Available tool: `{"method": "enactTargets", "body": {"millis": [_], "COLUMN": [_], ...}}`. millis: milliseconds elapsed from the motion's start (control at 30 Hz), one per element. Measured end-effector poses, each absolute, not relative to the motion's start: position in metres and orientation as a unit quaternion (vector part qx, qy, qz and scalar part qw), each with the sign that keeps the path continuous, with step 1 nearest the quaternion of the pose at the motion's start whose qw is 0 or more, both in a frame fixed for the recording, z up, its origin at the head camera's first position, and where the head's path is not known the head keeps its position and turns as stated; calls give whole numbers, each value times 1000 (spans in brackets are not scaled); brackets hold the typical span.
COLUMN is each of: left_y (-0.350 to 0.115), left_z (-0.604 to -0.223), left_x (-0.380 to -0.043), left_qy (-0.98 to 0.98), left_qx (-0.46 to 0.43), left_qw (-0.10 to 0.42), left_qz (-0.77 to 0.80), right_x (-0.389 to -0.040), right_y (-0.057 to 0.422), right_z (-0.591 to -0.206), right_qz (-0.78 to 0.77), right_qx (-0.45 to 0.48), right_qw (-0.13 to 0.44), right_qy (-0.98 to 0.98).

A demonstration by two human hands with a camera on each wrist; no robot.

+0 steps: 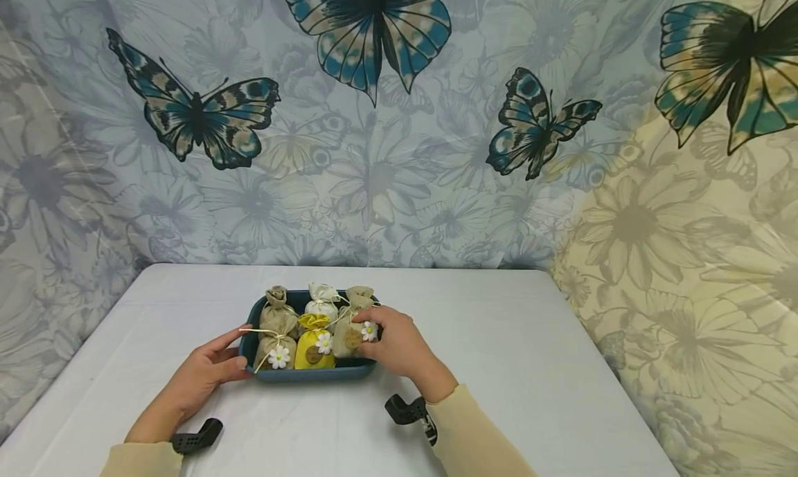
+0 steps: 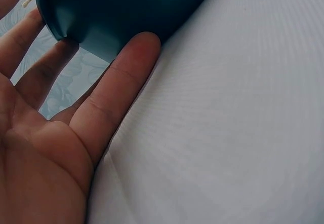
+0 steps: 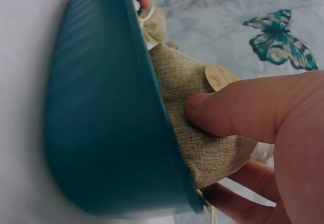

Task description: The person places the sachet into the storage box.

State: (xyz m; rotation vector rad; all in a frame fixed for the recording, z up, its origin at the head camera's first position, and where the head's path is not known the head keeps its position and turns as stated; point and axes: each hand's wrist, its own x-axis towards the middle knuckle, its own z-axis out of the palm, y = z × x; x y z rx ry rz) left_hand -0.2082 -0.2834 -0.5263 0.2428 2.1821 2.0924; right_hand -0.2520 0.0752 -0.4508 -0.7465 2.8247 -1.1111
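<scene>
A dark teal tray (image 1: 339, 373) stands on the white table with several small drawstring pouches in it. My right hand (image 1: 402, 342) pinches a beige linen pouch (image 3: 177, 82) at the tray's right end; in the right wrist view the thumb presses its cloth below a round tag (image 3: 218, 77). That pouch carries a white daisy (image 1: 369, 331). My left hand (image 1: 202, 373) holds the tray's left end, fingers and thumb about its corner. In the left wrist view its fingers (image 2: 116, 89) touch the tray's outer wall. Between the hands sits a yellow pouch (image 1: 307, 356) with a daisy.
Other pouches in the tray are a white pouch (image 1: 323, 299) at the back and beige pouches (image 1: 279, 318) at the left. White cloth covers the table (image 1: 499, 338). Behind it hangs a butterfly-print curtain (image 1: 386, 179).
</scene>
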Motion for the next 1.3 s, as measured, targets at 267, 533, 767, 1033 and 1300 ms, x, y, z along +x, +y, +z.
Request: {"method": "enactTargets", "body": {"millis": [267,533,767,1033,1300], "left_y": [-284,-286,-284,-286,-287], "left_z": [-527,-528,-527,-529,-528], "left_x": [-209,-208,-209,-208,-208], "left_qy": [716,714,715,718,721], "left_qx": [89,86,77,81,84], "left_qw": [50,51,56,53,45], "left_qz": [690,693,692,690,686], "right_x": [-255,-257,-258,-265,-268], "right_y": [76,73,70,61,55], "right_z": [-458,-464,-466,-472,-473], "right_qz": [-330,-286,-270,-251,-248], "right_qx": [-258,-243,-222,-216,-207], "right_qw": [-24,-24,-15,47,49], "right_qy": [908,926,937,942,945]}}
